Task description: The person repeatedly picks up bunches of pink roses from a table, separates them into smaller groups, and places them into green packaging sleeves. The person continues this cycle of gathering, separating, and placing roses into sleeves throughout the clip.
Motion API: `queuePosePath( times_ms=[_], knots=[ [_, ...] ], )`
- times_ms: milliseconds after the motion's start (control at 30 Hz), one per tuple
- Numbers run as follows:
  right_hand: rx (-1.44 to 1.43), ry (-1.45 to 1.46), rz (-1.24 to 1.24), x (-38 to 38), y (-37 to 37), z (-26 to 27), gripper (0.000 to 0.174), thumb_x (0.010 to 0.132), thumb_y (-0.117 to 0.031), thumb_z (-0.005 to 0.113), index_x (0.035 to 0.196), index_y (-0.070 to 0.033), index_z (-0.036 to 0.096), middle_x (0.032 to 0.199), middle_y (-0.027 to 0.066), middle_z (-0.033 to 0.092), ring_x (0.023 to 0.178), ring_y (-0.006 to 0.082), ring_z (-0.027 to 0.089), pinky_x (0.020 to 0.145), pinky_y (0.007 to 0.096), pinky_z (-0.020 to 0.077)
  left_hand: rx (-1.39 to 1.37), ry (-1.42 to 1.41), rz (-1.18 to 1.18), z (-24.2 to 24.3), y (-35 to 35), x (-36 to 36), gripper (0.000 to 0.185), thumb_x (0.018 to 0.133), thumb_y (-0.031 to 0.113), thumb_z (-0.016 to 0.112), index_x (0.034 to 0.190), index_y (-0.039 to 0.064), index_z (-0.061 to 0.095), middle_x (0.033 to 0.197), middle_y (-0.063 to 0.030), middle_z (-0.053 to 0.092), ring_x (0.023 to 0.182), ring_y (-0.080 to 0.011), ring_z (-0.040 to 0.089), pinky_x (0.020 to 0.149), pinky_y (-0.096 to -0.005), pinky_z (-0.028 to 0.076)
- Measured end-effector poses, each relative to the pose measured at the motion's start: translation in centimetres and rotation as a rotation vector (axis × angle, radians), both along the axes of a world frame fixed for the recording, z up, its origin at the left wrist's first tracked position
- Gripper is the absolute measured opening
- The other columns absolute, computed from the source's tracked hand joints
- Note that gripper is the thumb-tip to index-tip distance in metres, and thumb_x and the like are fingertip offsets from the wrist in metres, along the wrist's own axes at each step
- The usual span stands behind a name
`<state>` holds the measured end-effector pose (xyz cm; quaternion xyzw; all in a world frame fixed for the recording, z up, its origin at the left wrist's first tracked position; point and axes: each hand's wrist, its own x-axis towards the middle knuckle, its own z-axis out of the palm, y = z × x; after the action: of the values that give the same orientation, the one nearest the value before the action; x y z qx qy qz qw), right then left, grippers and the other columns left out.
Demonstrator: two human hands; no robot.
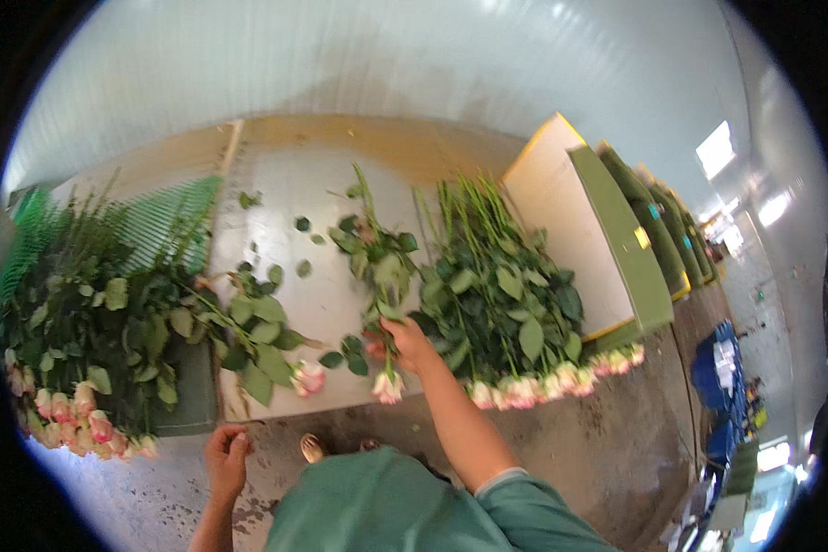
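My right hand (403, 343) grips a leafy rose stem just above its pink-and-cream bloom (388, 388), near the table's front edge. Beyond that hand the stem and its leaves stretch towards the back of the table. My left hand (228, 452) hangs just off the front edge, fingers curled and seemingly holding nothing. Between the hands, a single rose (308, 378) lies with its leafy stem pointing to the back left. To the right lies a row of roses (524, 390), blooms over the front edge. A large heap of roses (83, 407) fills the left side.
Green plastic netting (172, 221) lies under and behind the left heap. Loose leaves (304, 268) are scattered on the pale tabletop (283, 207). A green-sided divider with a white face (573, 228) stands at the right, more green panels behind it. Blue containers (711, 414) stand farther right.
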<state>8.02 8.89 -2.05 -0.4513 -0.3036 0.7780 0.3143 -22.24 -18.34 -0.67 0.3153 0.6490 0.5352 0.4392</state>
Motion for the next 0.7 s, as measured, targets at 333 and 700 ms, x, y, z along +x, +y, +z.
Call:
queuePosePath(
  times_ms=[333,700],
  knots=[
    [-0.049,0.395,-0.193,7.0,1.1,8.6,0.027,0.096,-0.023,0.048,0.099,0.002,0.059,0.085,0.0131,0.067,0.059,0.0194,0.062,0.055,0.0319,0.0547,0.003,-0.12,-0.2,2.1,2.6,12.4,0.015,0.09,0.007,0.058,0.103,-0.001,0.06,0.081,-0.0036,0.063,0.074,-0.0103,0.06,0.068,-0.0253,0.05],
    [0.253,0.435,-0.221,18.9,-0.8,13.9,0.028,0.087,-0.018,0.063,0.11,-0.003,0.058,0.083,0.0079,0.06,0.065,0.0168,0.052,0.053,0.0262,0.0462,-0.23,-0.054,-0.169,1.9,-0.4,16.2,0.017,0.091,0.012,0.057,0.102,0.0,0.063,0.096,-0.0073,0.068,0.081,-0.0124,0.061,0.076,-0.0281,0.051]
  ],
)
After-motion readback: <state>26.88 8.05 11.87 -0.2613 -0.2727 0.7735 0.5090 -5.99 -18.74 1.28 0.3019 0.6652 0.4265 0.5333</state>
